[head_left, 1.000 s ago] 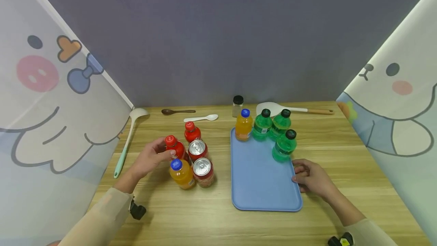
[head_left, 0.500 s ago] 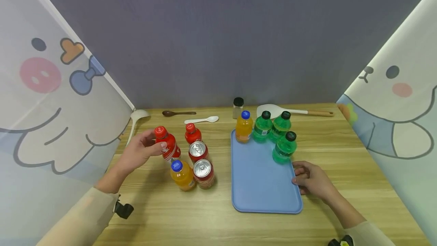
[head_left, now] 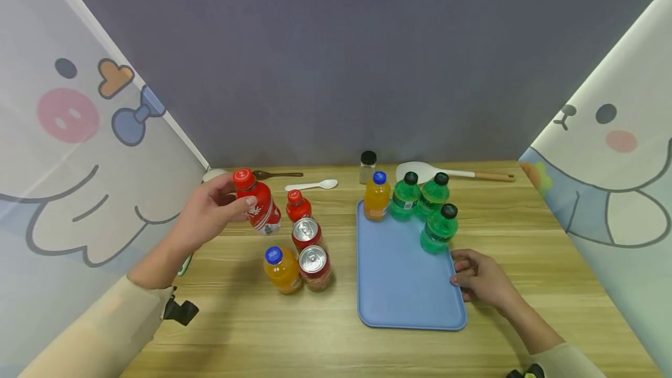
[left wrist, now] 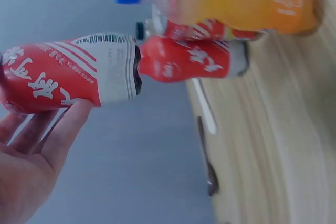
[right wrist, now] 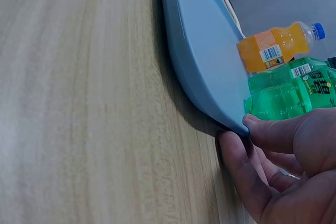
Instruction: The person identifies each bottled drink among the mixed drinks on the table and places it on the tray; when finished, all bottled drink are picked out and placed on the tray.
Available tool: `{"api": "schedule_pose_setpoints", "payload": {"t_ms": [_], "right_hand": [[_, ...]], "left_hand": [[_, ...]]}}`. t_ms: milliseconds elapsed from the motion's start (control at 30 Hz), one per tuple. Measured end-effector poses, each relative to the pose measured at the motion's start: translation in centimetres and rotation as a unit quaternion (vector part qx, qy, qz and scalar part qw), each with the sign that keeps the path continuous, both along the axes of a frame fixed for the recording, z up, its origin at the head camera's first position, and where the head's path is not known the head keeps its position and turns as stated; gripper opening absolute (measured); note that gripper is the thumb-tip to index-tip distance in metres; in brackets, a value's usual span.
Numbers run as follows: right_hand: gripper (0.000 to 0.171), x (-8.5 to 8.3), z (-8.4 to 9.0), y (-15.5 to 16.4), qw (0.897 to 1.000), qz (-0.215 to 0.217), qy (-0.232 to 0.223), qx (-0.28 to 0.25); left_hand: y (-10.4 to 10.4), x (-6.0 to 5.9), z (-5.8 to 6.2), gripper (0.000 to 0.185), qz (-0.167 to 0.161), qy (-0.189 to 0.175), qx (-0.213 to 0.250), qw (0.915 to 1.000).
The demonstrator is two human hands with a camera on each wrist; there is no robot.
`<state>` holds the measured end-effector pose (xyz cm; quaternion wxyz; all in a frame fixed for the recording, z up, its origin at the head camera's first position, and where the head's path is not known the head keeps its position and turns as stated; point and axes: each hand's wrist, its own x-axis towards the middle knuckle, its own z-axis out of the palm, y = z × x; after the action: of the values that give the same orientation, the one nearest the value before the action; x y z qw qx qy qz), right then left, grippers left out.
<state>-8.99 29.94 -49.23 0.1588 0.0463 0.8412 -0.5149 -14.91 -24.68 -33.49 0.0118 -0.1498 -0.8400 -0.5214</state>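
Observation:
My left hand (head_left: 207,212) grips a red-labelled bottle (head_left: 258,203) and holds it off the table, slightly tilted; its underside shows in the left wrist view. Below it stand an orange juice bottle (head_left: 282,271) with a blue cap, two red cans (head_left: 315,276) and a second red bottle (head_left: 298,207). On the right, my right hand (head_left: 483,277) pinches the right rim of a blue tray (head_left: 409,290) between thumb and fingers. The far part of that tray bears an orange bottle (head_left: 376,198) and three green bottles (head_left: 438,229), all upright.
Along the back lie a brown spoon (head_left: 280,174), a white spoon (head_left: 315,185) and a white spatula (head_left: 446,170) with a wooden handle. A black-lidded jar (head_left: 367,169) stands behind the tray. A ladle (head_left: 212,174) is mostly hidden behind my left arm.
My left hand has lifted the red bottle from beside the orange one, moving it up, back and slightly left. The right hand and the tray have stayed in place.

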Motion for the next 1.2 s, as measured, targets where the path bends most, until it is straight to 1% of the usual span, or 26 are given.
{"api": "schedule_pose_setpoints", "payload": {"t_ms": [200, 300, 400, 533, 733, 867, 1033, 1200], "right_hand": [[0.061, 0.1, 0.1, 0.0, 1.000, 0.000, -0.004, -0.002], [0.061, 0.0, 0.2, -0.1, 1.000, -0.002, -0.007, -0.002], [0.061, 0.0, 0.2, -0.2, 1.000, 0.002, -0.005, 0.000], [0.061, -0.1, 0.2, -0.2, 1.000, 0.003, -0.005, 0.000], [0.060, -0.2, 0.2, -0.1, 1.000, 0.002, -0.003, 0.001], [0.059, -0.3, 0.2, -0.1, 1.000, -0.001, -0.005, 0.000], [0.060, -0.2, 0.2, -0.2, 1.000, 0.002, -0.004, 0.001], [0.061, -0.2, 0.1, -0.2, 1.000, -0.001, -0.007, 0.001]], "left_hand": [[1.9, -0.5, 1.9, 0.045, 0.008, 0.000, 0.001, 1.0000], [3.2, -1.0, 2.9, 0.047, 0.013, -0.014, 0.001, 0.9998], [4.7, -1.5, 3.6, 0.047, 0.007, -0.031, 0.004, 0.9995], [7.0, -2.6, 3.9, 0.045, -0.013, -0.047, 0.017, 0.9987], [10.8, -4.2, 3.8, 0.044, -0.051, -0.055, 0.025, 0.9969], [13.5, -5.1, 3.6, 0.045, -0.067, -0.057, 0.007, 0.9961], [16.3, -6.1, 2.8, 0.048, -0.082, -0.055, -0.010, 0.9950], [18.6, -6.5, 1.8, 0.048, -0.094, -0.055, -0.020, 0.9939]]}}
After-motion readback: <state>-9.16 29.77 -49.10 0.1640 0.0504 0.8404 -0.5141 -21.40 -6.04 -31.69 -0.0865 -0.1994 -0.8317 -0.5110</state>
